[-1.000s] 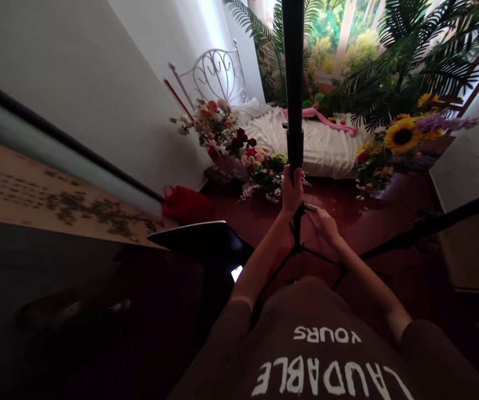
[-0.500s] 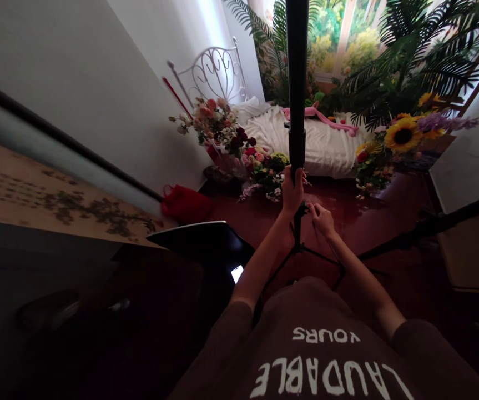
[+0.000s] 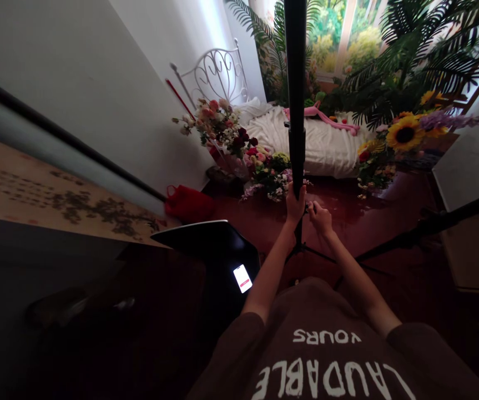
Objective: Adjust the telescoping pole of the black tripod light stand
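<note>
A black light stand (image 3: 296, 105) rises upright in front of me, its thin legs spread on the dark red floor. My left hand (image 3: 295, 204) is wrapped round the pole, low on its thick section. Just to the right and a little lower, my right hand (image 3: 319, 218) is closed with the fingers pinched at a small knob (image 3: 307, 208) on the side of the stand. My fingers cover most of the knob. The foot of the stand is partly hidden behind my arms.
A dark seat or table with a lit phone (image 3: 242, 278) stands at my left. Beyond it lies a red bag (image 3: 189, 203). Flower bunches (image 3: 264, 166) and sunflowers (image 3: 404, 133) flank a white-draped bed (image 3: 331, 150). Another black pole (image 3: 422, 229) slants in from the right.
My left hand has moved down the pole, closer to my right hand. The right hand stays at the knob. More of the phone shows beside my left arm.
</note>
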A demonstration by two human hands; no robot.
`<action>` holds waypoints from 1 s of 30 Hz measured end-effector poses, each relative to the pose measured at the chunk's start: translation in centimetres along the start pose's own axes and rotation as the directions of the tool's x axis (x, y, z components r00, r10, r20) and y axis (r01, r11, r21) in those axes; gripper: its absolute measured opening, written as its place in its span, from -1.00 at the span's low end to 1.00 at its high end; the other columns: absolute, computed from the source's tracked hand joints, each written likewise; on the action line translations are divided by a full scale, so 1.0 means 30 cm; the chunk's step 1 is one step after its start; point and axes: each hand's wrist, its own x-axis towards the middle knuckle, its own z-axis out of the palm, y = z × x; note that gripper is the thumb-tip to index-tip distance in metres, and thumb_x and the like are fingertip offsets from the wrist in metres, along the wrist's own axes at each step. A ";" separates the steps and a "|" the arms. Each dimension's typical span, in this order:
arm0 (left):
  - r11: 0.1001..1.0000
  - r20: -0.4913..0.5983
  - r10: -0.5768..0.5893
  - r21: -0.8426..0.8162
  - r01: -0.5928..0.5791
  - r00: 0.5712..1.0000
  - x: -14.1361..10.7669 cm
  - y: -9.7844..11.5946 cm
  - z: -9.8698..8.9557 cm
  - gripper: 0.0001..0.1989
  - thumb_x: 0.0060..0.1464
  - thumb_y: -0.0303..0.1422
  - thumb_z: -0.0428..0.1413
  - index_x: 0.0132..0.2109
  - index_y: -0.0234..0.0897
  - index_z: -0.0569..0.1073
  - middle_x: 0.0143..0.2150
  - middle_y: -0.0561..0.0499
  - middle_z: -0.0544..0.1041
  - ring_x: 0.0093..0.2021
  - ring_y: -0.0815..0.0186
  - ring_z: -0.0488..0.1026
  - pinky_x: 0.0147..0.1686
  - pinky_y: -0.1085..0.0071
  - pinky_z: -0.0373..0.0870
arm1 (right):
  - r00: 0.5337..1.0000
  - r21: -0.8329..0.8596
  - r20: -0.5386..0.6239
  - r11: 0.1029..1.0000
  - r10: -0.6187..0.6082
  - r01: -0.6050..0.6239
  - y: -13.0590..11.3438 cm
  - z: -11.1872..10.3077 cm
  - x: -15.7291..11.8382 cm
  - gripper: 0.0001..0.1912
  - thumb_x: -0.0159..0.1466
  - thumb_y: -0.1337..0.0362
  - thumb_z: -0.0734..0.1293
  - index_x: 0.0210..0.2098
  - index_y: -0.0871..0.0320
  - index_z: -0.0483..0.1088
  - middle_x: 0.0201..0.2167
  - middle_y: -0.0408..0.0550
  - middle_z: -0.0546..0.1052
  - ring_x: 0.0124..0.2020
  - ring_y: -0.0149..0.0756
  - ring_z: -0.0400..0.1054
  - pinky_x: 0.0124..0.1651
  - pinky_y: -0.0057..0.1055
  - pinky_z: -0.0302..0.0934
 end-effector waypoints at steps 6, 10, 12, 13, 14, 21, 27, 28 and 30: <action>0.999 -0.013 -0.004 0.037 0.004 1.000 -0.038 -0.044 0.003 -0.51 0.18 0.10 0.01 0.00 -0.20 0.39 -0.39 0.03 0.46 -0.45 0.37 0.39 -0.40 0.43 0.33 | 0.999 -0.103 0.041 0.994 -0.018 0.022 0.009 0.002 0.006 -0.75 0.37 0.11 0.18 -0.31 0.06 0.40 -0.57 -0.16 0.37 -0.46 -0.31 0.26 -0.33 -0.50 -0.05; 0.998 -0.027 0.002 0.057 -0.001 1.000 -0.031 -0.047 0.006 -0.53 0.19 0.07 0.03 0.01 -0.19 0.39 -0.37 0.01 0.49 -0.42 0.34 0.43 -0.35 0.41 0.36 | 0.990 0.024 0.138 0.999 -0.044 0.041 0.037 0.008 0.017 -0.68 0.40 0.07 0.15 -0.39 0.03 0.37 -0.64 -0.20 0.36 -0.52 -0.32 0.29 -0.32 -0.50 0.06; 0.997 -0.067 0.000 0.076 0.006 0.998 -0.030 -0.048 0.013 -0.54 0.20 0.06 0.03 0.02 -0.20 0.38 -0.33 -0.03 0.51 -0.36 0.31 0.47 -0.30 0.40 0.39 | 0.978 0.125 0.193 0.990 -0.084 0.060 0.052 0.014 0.021 -0.59 0.41 0.04 0.10 -0.48 0.03 0.33 -0.66 -0.19 0.38 -0.54 -0.32 0.30 -0.32 -0.49 0.11; 0.996 -0.086 -0.003 0.083 0.011 0.996 -0.029 -0.050 0.018 -0.53 0.20 0.06 0.03 0.02 -0.21 0.38 -0.31 -0.05 0.52 -0.32 0.30 0.49 -0.28 0.39 0.40 | 0.975 0.158 0.202 0.985 -0.095 0.064 0.057 0.018 0.022 -0.54 0.42 0.01 0.07 -0.53 0.03 0.30 -0.66 -0.17 0.39 -0.54 -0.32 0.30 -0.33 -0.48 0.12; 0.996 -0.099 -0.007 0.087 0.016 0.995 -0.029 -0.052 0.022 -0.53 0.20 0.06 0.03 0.03 -0.22 0.37 -0.28 -0.07 0.53 -0.29 0.28 0.50 -0.25 0.38 0.41 | 0.975 0.176 0.197 0.982 -0.098 0.064 0.061 0.022 0.022 -0.49 0.42 -0.02 0.05 -0.58 0.03 0.27 -0.66 -0.15 0.40 -0.55 -0.32 0.30 -0.35 -0.47 0.12; 0.986 -0.154 0.007 0.167 0.019 0.988 -0.027 -0.075 0.040 -0.50 0.21 0.06 0.01 0.06 -0.25 0.35 -0.20 -0.13 0.56 -0.18 0.24 0.54 -0.19 0.35 0.44 | 0.971 0.096 0.169 0.983 -0.168 0.154 0.076 0.023 0.037 -0.27 0.42 -0.12 -0.04 -0.73 0.06 0.28 -0.74 -0.10 0.39 -0.58 -0.33 0.34 -0.34 -0.44 0.16; 0.975 -0.204 0.032 0.221 0.014 0.979 -0.024 -0.093 0.050 -0.54 0.22 0.02 0.03 0.04 -0.25 0.37 -0.20 -0.12 0.56 -0.19 0.25 0.55 -0.19 0.36 0.46 | 0.954 0.089 0.239 0.982 -0.181 0.164 0.078 0.013 0.059 -0.19 0.44 -0.11 -0.09 -0.83 0.05 0.22 -0.82 -0.06 0.33 -0.64 -0.34 0.33 -0.33 -0.44 0.22; 0.975 -0.210 0.028 0.221 0.019 0.977 -0.023 -0.095 0.053 -0.54 0.22 0.02 0.03 0.03 -0.25 0.38 -0.20 -0.12 0.56 -0.19 0.25 0.55 -0.20 0.36 0.47 | 0.958 0.112 0.251 0.987 -0.139 0.114 0.074 0.015 0.061 -0.18 0.43 -0.13 -0.09 -0.84 0.05 0.21 -0.83 -0.07 0.31 -0.67 -0.35 0.31 -0.37 -0.44 0.21; 0.975 -0.212 0.020 0.220 0.027 0.977 -0.020 -0.099 0.057 -0.55 0.22 0.01 0.03 0.03 -0.25 0.38 -0.21 -0.12 0.55 -0.20 0.25 0.55 -0.22 0.37 0.47 | 0.963 0.164 0.266 0.986 -0.036 -0.008 0.062 0.021 0.061 -0.18 0.39 -0.22 -0.10 -0.83 0.06 0.16 -0.84 -0.09 0.27 -0.71 -0.37 0.26 -0.48 -0.45 0.16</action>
